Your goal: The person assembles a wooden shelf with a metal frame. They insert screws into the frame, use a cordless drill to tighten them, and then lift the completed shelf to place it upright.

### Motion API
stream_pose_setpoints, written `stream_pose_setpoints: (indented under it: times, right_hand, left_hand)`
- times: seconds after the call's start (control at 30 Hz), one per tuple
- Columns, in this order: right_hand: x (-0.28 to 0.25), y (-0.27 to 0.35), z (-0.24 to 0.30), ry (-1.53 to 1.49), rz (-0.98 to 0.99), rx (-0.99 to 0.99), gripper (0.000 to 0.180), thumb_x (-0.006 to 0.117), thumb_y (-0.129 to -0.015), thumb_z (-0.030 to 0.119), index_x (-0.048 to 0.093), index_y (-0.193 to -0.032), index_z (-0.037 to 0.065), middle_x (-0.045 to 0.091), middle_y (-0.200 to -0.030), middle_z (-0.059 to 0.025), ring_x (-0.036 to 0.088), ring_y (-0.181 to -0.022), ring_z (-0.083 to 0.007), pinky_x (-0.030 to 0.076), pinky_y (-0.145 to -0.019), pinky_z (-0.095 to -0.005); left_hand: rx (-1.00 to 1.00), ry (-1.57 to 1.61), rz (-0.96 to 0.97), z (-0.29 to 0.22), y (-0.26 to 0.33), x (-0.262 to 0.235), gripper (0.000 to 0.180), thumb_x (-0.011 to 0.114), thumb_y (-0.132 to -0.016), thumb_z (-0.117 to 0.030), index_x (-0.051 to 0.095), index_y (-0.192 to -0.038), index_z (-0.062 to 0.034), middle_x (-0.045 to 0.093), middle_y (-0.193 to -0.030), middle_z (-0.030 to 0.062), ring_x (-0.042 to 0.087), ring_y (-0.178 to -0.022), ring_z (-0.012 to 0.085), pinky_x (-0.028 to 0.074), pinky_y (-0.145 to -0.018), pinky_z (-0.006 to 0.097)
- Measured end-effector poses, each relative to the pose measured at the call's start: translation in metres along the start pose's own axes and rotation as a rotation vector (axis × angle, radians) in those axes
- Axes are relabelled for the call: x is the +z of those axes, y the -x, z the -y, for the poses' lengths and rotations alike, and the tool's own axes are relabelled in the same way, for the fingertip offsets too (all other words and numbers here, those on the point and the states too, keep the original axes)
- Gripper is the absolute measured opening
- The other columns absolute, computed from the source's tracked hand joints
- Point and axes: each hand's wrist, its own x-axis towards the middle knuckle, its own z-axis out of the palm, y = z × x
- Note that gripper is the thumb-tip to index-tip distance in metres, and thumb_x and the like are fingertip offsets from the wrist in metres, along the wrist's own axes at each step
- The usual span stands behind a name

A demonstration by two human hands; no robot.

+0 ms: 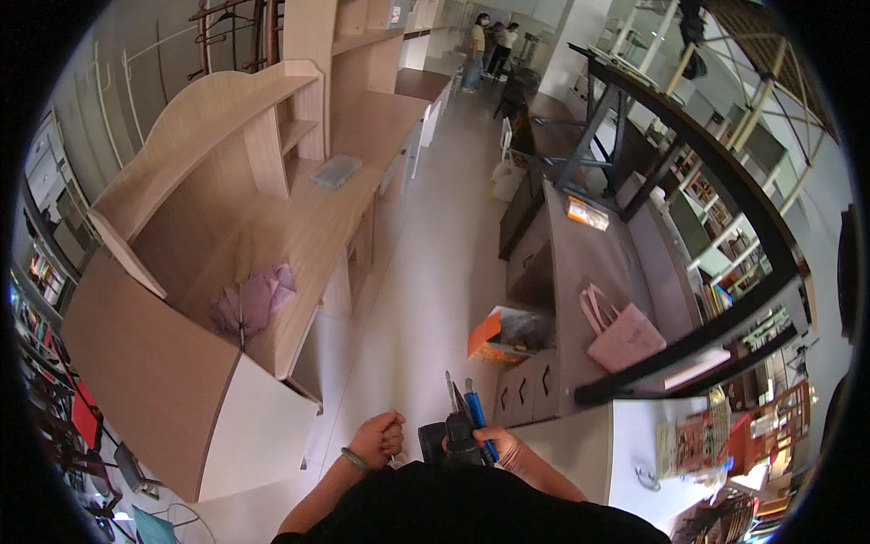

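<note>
Low in the view, just in front of my body, my right hand (504, 445) is closed around tools. One is a black cordless drill (460, 433) whose bit points up and away from me. Beside it, a slim blue utility knife (478, 410) also sticks up from the grip. My left hand (379, 439) is curled into a fist left of the drill, a bracelet on its wrist. Its curled fingers hide whatever it may hold. My dark top covers the lower part of both forearms.
A wooden desk with a shelf hutch (272, 231) stands left, bearing a pink cloth (263, 297) and a clear plastic box (336, 172). Right, a drawer desk (580, 272) carries a pink bag (625, 337) and a black frame (725, 145). Between them runs an aisle (421, 245); people stand far off.
</note>
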Motion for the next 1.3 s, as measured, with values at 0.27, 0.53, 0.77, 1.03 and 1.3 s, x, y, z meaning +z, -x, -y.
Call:
stream_pose_setpoints:
  times: [0.27, 0.53, 0.77, 1.03, 1.3]
  right_hand:
    - [-0.022, -0.120, 0.140, -0.007, 0.042, -0.139, 0.058, 0.073, -0.073, 0.027, 0.050, -0.118, 0.000, 0.058, -0.110, -0.0212, 0.058, -0.104, -0.0305, 0.045, -0.095, -0.0412]
    - [-0.038, -0.194, 0.256, -0.108, -0.027, -0.338, 0.063, 0.066, -0.077, 0.035, 0.045, -0.123, -0.003, 0.053, -0.118, -0.0257, 0.055, -0.108, -0.0355, 0.045, -0.094, -0.0452]
    - [-0.114, -0.270, 0.340, 0.038, 0.025, -0.605, 0.067, 0.059, -0.078, 0.053, 0.050, -0.118, 0.000, 0.055, -0.117, -0.0201, 0.058, -0.099, -0.0322, 0.047, -0.088, -0.0452]
    - [-0.026, -0.428, 0.504, 0.027, 0.433, -0.183, 0.059, 0.065, -0.074, 0.048, 0.052, -0.116, 0.008, 0.057, -0.112, -0.0190, 0.057, -0.100, -0.0314, 0.047, -0.086, -0.0423]
    - [0.094, -0.604, 0.499, 0.222, 0.413, 0.371, 0.068, 0.066, -0.073, 0.049, 0.052, -0.118, 0.000, 0.059, -0.110, -0.0163, 0.058, -0.101, -0.0300, 0.045, -0.093, -0.0418]
  left_hand:
    - [0.242, -0.718, -0.079, -0.140, -0.125, -0.008, 0.026, 0.056, -0.090, -0.030, 0.057, -0.103, -0.0068, 0.047, -0.060, -0.0009, 0.042, -0.049, 0.0093, 0.035, -0.046, 0.024]
    - [0.222, -1.597, 0.683, -0.235, -0.322, 0.016, 0.053, 0.064, -0.084, -0.031, 0.047, -0.128, -0.0084, 0.064, -0.088, 0.0110, 0.061, -0.078, 0.0217, 0.049, -0.071, 0.036]
    - [0.356, -1.863, 0.890, -0.302, -0.446, 0.058, 0.078, 0.065, -0.067, -0.014, 0.034, -0.139, -0.0110, 0.058, -0.111, 0.0250, 0.059, -0.098, 0.0375, 0.047, -0.085, 0.043]
    - [0.525, -1.645, -0.278, -0.409, -0.404, 0.095, 0.051, 0.071, -0.062, -0.031, 0.056, -0.108, -0.0150, 0.065, -0.083, 0.0167, 0.063, -0.078, 0.0365, 0.049, -0.070, 0.048]
    - [0.845, -1.342, -1.049, -0.481, -0.330, 0.016, 0.044, 0.069, -0.065, -0.029, 0.058, -0.105, -0.0147, 0.065, -0.083, 0.0160, 0.063, -0.078, 0.0364, 0.050, -0.067, 0.045]
